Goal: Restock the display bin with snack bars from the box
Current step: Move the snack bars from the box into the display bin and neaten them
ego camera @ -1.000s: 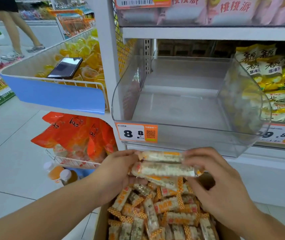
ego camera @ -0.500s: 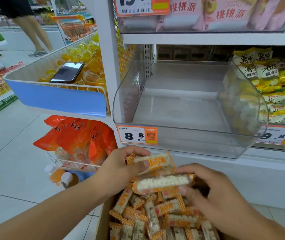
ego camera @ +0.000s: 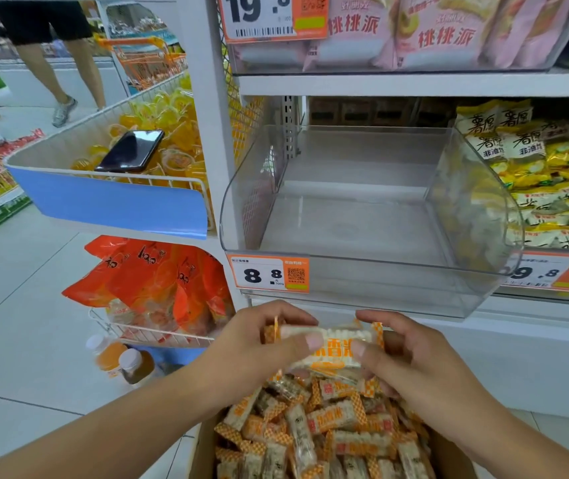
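Note:
A cardboard box at the bottom holds several orange-and-white wrapped snack bars. Just above the box, my left hand and my right hand grip a small stack of snack bars between them, thumbs on top, fingers curled round the ends. The clear plastic display bin stands on the shelf directly above the hands, with nothing inside it. An orange price tag reading 8.8 sits on its front left.
A neighbouring bin of yellow snack packs lies to the right. A wire basket with yellow jelly cups and a black phone hangs at left, orange bags and bottles below it. A person's legs stand in the far aisle.
Both hands have gathered the bars into a tighter stack and the view has dropped closer to the bin. The stack now sits level between both thumbs, just under the bin's front.

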